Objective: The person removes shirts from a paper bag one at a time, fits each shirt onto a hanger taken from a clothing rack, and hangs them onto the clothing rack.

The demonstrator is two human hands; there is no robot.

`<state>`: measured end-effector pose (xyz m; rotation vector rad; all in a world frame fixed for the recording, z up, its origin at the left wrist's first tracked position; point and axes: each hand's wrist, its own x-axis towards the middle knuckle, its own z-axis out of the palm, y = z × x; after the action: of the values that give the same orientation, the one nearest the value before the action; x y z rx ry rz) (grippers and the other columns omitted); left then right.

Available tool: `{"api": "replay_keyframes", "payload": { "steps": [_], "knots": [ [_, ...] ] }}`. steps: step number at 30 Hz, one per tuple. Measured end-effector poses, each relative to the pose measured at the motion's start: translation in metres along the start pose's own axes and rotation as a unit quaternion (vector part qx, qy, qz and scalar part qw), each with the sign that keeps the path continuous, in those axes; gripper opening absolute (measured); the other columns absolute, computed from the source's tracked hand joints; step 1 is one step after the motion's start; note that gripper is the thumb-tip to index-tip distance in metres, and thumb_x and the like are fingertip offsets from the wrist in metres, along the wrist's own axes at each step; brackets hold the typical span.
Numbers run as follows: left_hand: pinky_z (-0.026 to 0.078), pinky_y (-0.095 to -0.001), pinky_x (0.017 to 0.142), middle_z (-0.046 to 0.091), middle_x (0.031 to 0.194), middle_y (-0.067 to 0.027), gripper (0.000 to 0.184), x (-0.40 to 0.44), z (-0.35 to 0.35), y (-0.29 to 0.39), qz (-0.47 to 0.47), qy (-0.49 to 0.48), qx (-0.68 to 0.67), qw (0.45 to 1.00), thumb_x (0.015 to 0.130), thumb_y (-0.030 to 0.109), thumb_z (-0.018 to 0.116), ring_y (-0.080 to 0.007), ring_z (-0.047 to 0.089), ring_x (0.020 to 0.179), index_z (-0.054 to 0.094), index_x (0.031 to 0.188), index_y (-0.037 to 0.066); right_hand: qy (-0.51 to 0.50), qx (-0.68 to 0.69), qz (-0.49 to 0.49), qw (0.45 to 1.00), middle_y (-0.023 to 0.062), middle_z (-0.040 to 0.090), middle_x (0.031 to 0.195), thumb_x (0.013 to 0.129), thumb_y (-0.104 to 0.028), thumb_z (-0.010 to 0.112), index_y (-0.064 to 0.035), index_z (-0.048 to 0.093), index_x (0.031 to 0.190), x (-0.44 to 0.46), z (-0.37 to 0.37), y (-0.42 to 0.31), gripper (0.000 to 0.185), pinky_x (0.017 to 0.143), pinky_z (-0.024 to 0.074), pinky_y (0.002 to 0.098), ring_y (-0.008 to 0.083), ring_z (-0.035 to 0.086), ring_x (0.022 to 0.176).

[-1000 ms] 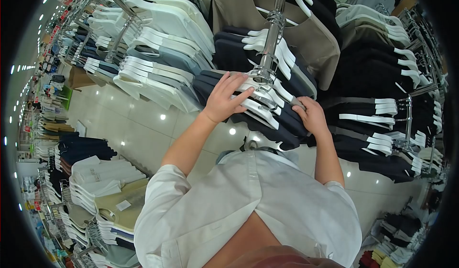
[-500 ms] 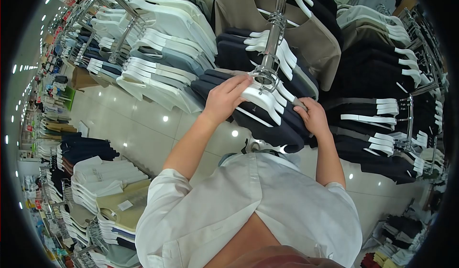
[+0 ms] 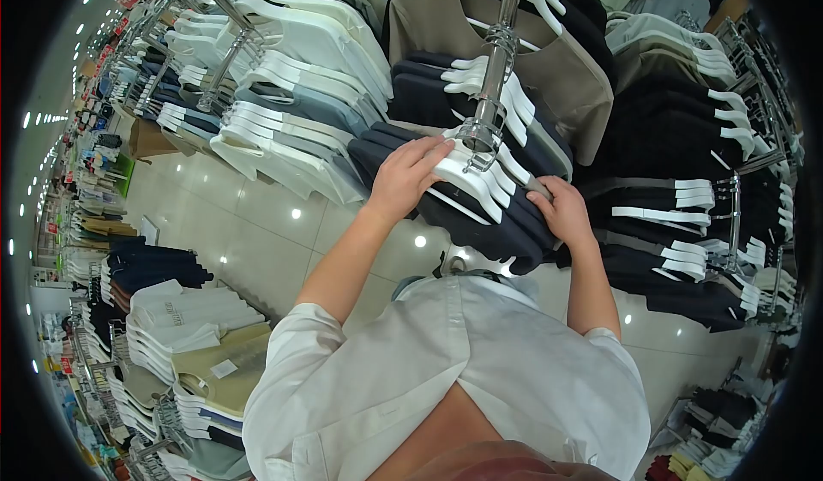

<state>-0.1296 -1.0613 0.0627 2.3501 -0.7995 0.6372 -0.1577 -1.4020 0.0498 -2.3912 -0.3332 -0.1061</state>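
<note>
Several dark garments (image 3: 519, 234) hang on white hangers (image 3: 471, 181) at the front end of a chrome rail (image 3: 495, 82). My left hand (image 3: 405, 177) lies at the left side of these hangers, its fingers close together and reaching the hanger tops beside the rail end. On the right side, my right hand (image 3: 561, 211) has its thumb and fingers closed on the shoulder of a grey garment (image 3: 537, 186) in the same bunch. Behind the bunch, a taupe garment (image 3: 549, 74) hangs on the rail.
White and pale garments (image 3: 300, 39) hang on a rack at the upper left. Black garments (image 3: 656, 129) fill a rack on the right. At the lower left hang an olive top (image 3: 227, 365) and white shirts (image 3: 184, 309). Tiled floor (image 3: 266, 215) shows between racks.
My left hand's fingers were spread over the hangers and are now closer together near the rail end. The front hangers have shifted and sit closer together. My right hand has hardly moved.
</note>
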Motion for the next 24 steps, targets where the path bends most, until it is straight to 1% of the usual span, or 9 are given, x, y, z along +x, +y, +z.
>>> {"api": "replay_keyframes", "payload": {
  "steps": [3,6,9,12,15,18,21,22,24],
  "knots": [
    [0.055,-0.0428,0.099,0.068,0.132,-0.0079,0.057,0.003,0.001,-0.002,0.009,0.005,0.002,1.0,0.084,0.026,0.076,-0.0308,0.067,0.117,0.066,0.14,0.017,-0.003,0.001,0.003,1.0,0.0172,0.072,0.103,0.093,-0.03,0.076,-0.003,0.072,0.11,0.001,-0.001,-0.002,0.033,0.085,0.0531,0.0463,0.0418,0.067,0.098],
    [0.057,-0.0416,0.097,0.069,0.132,-0.0075,0.058,0.008,-0.002,-0.002,-0.016,-0.029,0.015,0.999,0.084,0.026,0.076,-0.0304,0.067,0.116,0.066,0.141,0.018,-0.003,0.001,0.006,1.0,0.0173,0.072,0.105,0.094,-0.031,0.075,-0.0029,0.072,0.111,0.0,0.0,-0.001,0.033,0.086,0.0531,0.046,0.0417,0.067,0.099],
    [0.058,-0.0404,0.094,0.069,0.132,-0.007,0.06,0.008,-0.002,-0.004,-0.021,-0.041,0.013,0.999,0.084,0.026,0.077,-0.0298,0.068,0.117,0.065,0.142,0.02,-0.004,0.003,0.005,1.0,0.0173,0.072,0.105,0.094,-0.03,0.075,-0.0029,0.072,0.111,0.001,0.0,0.001,0.033,0.086,0.0531,0.0457,0.0417,0.067,0.1],
    [0.059,-0.0397,0.093,0.069,0.132,-0.006,0.063,0.0,0.004,-0.002,-0.01,-0.008,0.05,0.999,0.083,0.026,0.078,-0.0291,0.068,0.117,0.064,0.144,0.02,0.0,0.012,0.0,1.0,0.0175,0.071,0.105,0.094,-0.029,0.075,-0.0025,0.071,0.112,0.001,0.0,0.001,0.032,0.086,0.053,0.0453,0.0418,0.066,0.1],
    [0.059,-0.0403,0.094,0.069,0.132,-0.0066,0.064,-0.005,0.01,0.004,-0.016,0.018,0.057,0.998,0.082,0.029,0.079,-0.0298,0.068,0.118,0.065,0.143,0.019,0.004,0.016,-0.007,1.0,0.0177,0.07,0.105,0.093,-0.027,0.076,-0.0021,0.071,0.112,-0.001,0.0,0.001,0.032,0.086,0.053,0.0451,0.0418,0.066,0.1],
    [0.054,-0.0438,0.103,0.062,0.142,-0.0133,0.08,-0.005,0.005,0.008,0.0,-0.016,0.052,0.999,0.078,0.034,0.085,-0.0351,0.061,0.128,0.056,0.15,0.011,-0.006,-0.003,-0.032,0.999,0.0178,0.07,0.104,0.092,-0.027,0.077,-0.0014,0.071,0.114,0.001,-0.004,0.004,0.034,0.086,0.0529,0.0451,0.0417,0.066,0.1],
    [0.047,-0.0457,0.112,0.049,0.156,-0.0193,0.104,0.003,-0.012,0.022,-0.047,0.023,-0.016,0.998,0.07,0.038,0.092,-0.04,0.055,0.136,0.044,0.155,0.001,-0.015,-0.015,-0.071,0.997,0.0177,0.069,0.104,0.091,-0.028,0.077,-0.0011,0.07,0.115,0.002,-0.01,0.008,0.037,0.087,0.0525,0.0453,0.0412,0.065,0.101],
    [0.042,-0.0474,0.116,0.041,0.162,-0.0229,0.116,0.01,-0.014,0.02,-0.039,0.041,-0.074,0.996,0.072,0.041,0.092,-0.0423,0.049,0.141,0.031,0.161,-0.002,-0.02,-0.014,-0.082,0.996,0.0176,0.069,0.104,0.09,-0.029,0.077,-0.0011,0.07,0.115,0.002,-0.01,0.011,0.038,0.087,0.0524,0.0454,0.041,0.065,0.101],
    [0.04,-0.0475,0.117,0.042,0.161,-0.0239,0.106,0.037,-0.027,0.036,-0.011,0.086,-0.118,0.989,0.079,0.04,0.087,-0.0419,0.048,0.142,0.034,0.16,-0.002,-0.03,-0.018,-0.096,0.995,0.0172,0.069,0.105,0.09,-0.029,0.077,-0.0018,0.07,0.115,0.002,-0.011,0.014,0.038,0.089,0.0522,0.0456,0.0406,0.065,0.102]
  ]
}}
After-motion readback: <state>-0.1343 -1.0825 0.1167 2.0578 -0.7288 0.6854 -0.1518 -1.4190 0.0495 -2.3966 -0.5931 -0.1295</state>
